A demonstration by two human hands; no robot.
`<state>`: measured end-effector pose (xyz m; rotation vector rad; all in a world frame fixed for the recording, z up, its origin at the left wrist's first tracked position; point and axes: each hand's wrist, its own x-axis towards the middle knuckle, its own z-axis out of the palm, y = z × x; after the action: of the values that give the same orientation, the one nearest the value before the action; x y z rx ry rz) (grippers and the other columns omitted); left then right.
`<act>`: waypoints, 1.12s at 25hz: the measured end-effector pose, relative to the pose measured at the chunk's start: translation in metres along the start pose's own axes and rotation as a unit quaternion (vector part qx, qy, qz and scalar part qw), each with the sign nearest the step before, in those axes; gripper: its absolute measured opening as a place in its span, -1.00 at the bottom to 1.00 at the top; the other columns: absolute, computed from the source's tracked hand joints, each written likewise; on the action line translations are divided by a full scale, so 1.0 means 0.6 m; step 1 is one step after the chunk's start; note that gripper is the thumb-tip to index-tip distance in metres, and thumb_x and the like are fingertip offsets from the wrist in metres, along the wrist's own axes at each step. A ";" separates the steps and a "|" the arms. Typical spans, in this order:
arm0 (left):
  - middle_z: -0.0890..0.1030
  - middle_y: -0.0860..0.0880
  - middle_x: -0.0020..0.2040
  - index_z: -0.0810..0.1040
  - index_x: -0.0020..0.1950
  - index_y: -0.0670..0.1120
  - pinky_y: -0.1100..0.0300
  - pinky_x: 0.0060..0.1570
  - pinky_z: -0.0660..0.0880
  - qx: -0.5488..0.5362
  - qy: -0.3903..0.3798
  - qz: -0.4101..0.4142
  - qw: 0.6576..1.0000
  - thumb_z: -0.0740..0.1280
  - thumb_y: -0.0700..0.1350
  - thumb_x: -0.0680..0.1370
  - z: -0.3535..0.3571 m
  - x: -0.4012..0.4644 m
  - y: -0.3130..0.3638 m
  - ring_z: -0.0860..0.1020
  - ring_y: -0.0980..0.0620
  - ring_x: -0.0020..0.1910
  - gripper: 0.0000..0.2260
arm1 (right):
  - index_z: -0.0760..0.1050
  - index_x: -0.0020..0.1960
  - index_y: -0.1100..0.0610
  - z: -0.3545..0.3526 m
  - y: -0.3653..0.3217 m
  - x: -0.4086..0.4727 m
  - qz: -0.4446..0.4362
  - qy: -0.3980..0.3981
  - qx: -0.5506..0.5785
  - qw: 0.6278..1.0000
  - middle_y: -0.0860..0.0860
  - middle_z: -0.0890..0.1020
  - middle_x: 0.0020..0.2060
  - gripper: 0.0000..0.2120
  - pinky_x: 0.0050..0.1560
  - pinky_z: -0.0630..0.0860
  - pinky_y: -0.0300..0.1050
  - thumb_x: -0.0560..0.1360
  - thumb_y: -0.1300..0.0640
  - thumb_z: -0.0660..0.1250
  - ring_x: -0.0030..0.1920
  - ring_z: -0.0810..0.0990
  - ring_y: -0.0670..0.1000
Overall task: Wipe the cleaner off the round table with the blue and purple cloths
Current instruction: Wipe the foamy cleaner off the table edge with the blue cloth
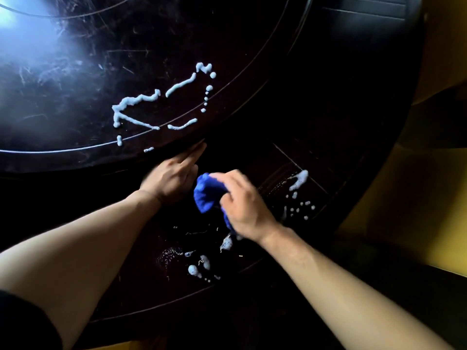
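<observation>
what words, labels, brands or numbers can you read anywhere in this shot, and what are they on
None: no readable text shows in the head view.
The white foam cleaner lines on the dark round wooden table are loose squiggles, not letters or numbers.
The bunched blue cloth in the right hand shows no tag or brand.
The left hand rests at the raised centre disc's edge; nothing printed there either.

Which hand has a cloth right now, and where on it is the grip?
The right hand clutches the bunched blue cloth, fingers closed over its top. The left hand holds nothing, resting by the dark round table's raised inner disc.
</observation>
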<state>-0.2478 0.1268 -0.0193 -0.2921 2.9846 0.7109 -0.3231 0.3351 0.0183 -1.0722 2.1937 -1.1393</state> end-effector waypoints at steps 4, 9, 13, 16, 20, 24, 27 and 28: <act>0.31 -0.01 0.59 0.25 0.61 -0.02 0.12 0.55 0.23 -0.011 -0.015 -0.022 1.000 0.05 0.09 0.62 -0.001 -0.002 0.003 0.33 -0.02 0.54 -0.45 | 0.55 0.28 0.19 -0.156 0.054 0.037 0.132 0.174 0.018 0.976 0.06 0.60 0.10 -0.54 0.23 0.42 -0.36 0.42 0.36 0.17 0.12 0.57 -0.07; 0.28 0.03 0.60 0.23 0.62 0.01 0.05 0.52 0.30 -0.012 -0.019 -0.023 0.999 0.07 0.16 0.60 -0.004 -0.003 0.004 0.36 -0.03 0.53 -0.41 | 0.54 0.29 0.11 -0.294 0.186 0.057 0.252 0.217 -0.073 0.940 0.08 0.65 0.14 -0.58 0.18 0.45 -0.22 0.47 0.22 0.18 0.16 0.61 0.07; 0.30 -0.01 0.60 0.24 0.62 -0.02 0.05 0.52 0.30 -0.008 -0.018 -0.019 1.000 0.08 0.15 0.60 -0.005 -0.002 0.005 0.36 -0.05 0.53 -0.41 | 0.54 0.30 0.22 -0.224 0.186 0.029 0.201 0.200 -0.098 0.954 0.14 0.58 0.11 -0.55 0.14 0.35 -0.44 0.45 0.36 0.18 0.12 0.58 0.09; 0.30 -0.01 0.60 0.24 0.62 -0.02 0.05 0.52 0.30 -0.006 -0.020 -0.019 1.000 0.08 0.16 0.60 -0.004 -0.002 0.003 0.36 -0.06 0.53 -0.41 | 0.55 0.28 0.27 -0.125 0.129 -0.021 0.113 0.144 -0.096 0.978 0.15 0.58 0.05 -0.52 0.19 0.45 -0.21 0.41 0.28 0.12 0.06 0.57 0.12; 0.31 -0.02 0.59 0.23 0.62 -0.01 0.09 0.51 0.29 -0.001 -0.021 -0.024 0.999 0.07 0.16 0.59 -0.005 -0.002 0.002 0.38 -0.08 0.51 -0.40 | 0.54 0.30 0.22 -0.021 0.050 -0.098 0.046 0.042 -0.069 0.996 0.08 0.59 0.06 -0.53 0.22 0.45 -0.09 0.43 0.27 0.14 0.04 0.54 0.11; 0.30 -0.02 0.59 0.22 0.62 0.00 0.09 0.50 0.30 -0.001 -0.020 -0.024 1.000 0.07 0.16 0.59 -0.007 0.000 0.009 0.38 -0.08 0.51 -0.39 | 0.56 0.28 0.19 -0.016 0.009 -0.122 0.092 0.064 0.070 0.991 -0.01 0.58 0.08 -0.52 0.26 0.42 -0.27 0.41 0.40 0.17 0.13 0.56 -0.09; 0.29 -0.01 0.60 0.22 0.62 -0.01 0.09 0.51 0.29 -0.005 -0.017 -0.017 1.000 0.07 0.15 0.59 -0.008 0.000 0.009 0.36 -0.07 0.53 -0.40 | 0.58 0.26 0.18 -0.098 0.039 -0.100 0.176 0.209 0.066 0.960 -0.03 0.58 0.05 -0.53 0.19 0.36 -0.46 0.40 0.38 0.19 0.09 0.54 -0.25; 0.28 0.00 0.60 0.22 0.62 -0.01 0.09 0.52 0.28 -0.005 -0.017 -0.016 1.000 0.07 0.15 0.59 -0.008 0.000 0.008 0.35 -0.07 0.53 -0.40 | 0.58 0.26 0.17 -0.135 0.060 -0.093 0.202 0.255 0.049 0.944 -0.02 0.58 0.06 -0.54 0.17 0.35 -0.48 0.41 0.33 0.19 0.09 0.55 -0.19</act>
<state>-0.2489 0.1290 -0.0129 -0.3241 2.9392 0.7210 -0.3594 0.4316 0.0361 -0.2642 2.5416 -1.4175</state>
